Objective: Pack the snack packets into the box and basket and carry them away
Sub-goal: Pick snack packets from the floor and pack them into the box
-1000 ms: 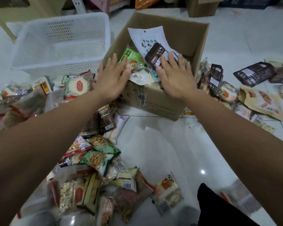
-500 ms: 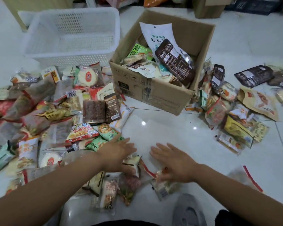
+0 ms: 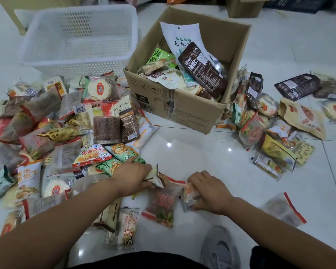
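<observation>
- Our left hand (image 3: 132,176) has its fingers (image 3: 146,167) curled onto a pale packet (image 3: 157,176) on the floor (image 3: 211,156).
- Our right hand (image 3: 209,191) has its fingers pinching a small clear packet (image 3: 189,198).
- Between the two hands lies a reddish packet (image 3: 162,203).
- Loose packets (image 3: 52,133) are heaped to the left, and more (image 3: 270,129) lie to the right.
- Beyond them, the box (image 3: 184,109) holds some packets, and the white basket (image 3: 80,37) stands just left of it.
</observation>
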